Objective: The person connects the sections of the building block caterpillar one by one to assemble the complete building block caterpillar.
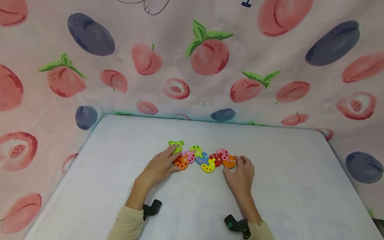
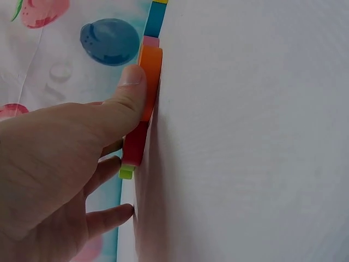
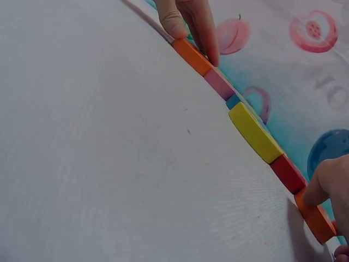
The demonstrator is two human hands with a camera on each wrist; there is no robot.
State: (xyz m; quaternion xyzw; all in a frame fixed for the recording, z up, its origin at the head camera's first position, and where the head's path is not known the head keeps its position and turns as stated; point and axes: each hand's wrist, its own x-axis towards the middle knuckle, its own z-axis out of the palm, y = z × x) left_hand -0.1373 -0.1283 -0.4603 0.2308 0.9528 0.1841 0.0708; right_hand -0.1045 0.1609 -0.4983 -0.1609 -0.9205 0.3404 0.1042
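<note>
A wooden caterpillar number puzzle [image 1: 202,158] lies flat on the white table, its round coloured pieces interlocked in a wavy row. At its left end is the green head [image 1: 176,146] with a smiling face, partly under my left fingers. My left hand [image 1: 159,167] grips that end, thumb against the near edge of the orange 3 piece [image 2: 152,82] and fingers reaching over the top. A red piece [image 2: 134,144] beside it is mostly covered. At the right end, my right hand [image 1: 241,173] pinches the orange 10 piece [image 1: 229,162] between thumb and fingers.
The white table [image 1: 192,206] stretches around the puzzle on all sides. Behind and beside it hangs a fruit-print cloth [image 1: 177,63]. Black wrist camera mounts [image 1: 152,208] sit on both wrists, near the table surface.
</note>
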